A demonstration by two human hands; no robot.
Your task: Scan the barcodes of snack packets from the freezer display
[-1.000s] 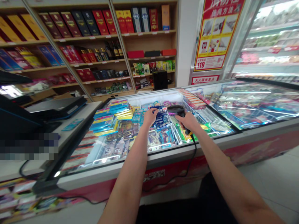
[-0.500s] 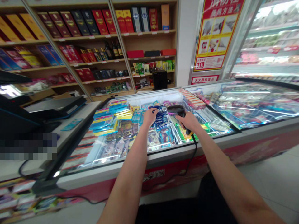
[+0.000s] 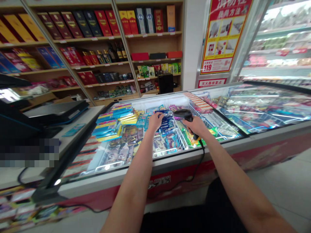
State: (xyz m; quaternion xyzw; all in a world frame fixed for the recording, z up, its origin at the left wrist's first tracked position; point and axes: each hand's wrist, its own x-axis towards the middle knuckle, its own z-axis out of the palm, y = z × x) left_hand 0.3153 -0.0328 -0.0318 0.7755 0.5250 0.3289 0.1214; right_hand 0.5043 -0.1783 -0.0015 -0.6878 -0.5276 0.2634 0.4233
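Over the glass-topped freezer (image 3: 170, 158), my right hand (image 3: 196, 127) is wrapped round the handle of a black barcode scanner (image 3: 182, 114). The scanner's head faces left, and its cable drops over the freezer's front. To its left, my left hand (image 3: 155, 121) is closed, thumb and finger pinched at the edge of the dark blue candy packets (image 3: 166, 127), lettered HALLS. These lie in a group between my two hands. Left of my left hand, light blue packets (image 3: 141, 121) and a pile of blue and yellow packs (image 3: 110, 124) rest on the glass.
Frozen treats fill wire baskets (image 3: 179, 139) beneath the glass. A counter (image 3: 97, 111) with a scale (image 3: 60, 108) borders the freezer on the left. Behind stand wooden shelves (image 3: 102, 38) of boxed goods. A second freezer section (image 3: 262, 106) continues right. The black cable (image 3: 202, 158) hangs in front.
Both hands and the scanner keep nearly the same place and grip. The view has shifted only very slightly.
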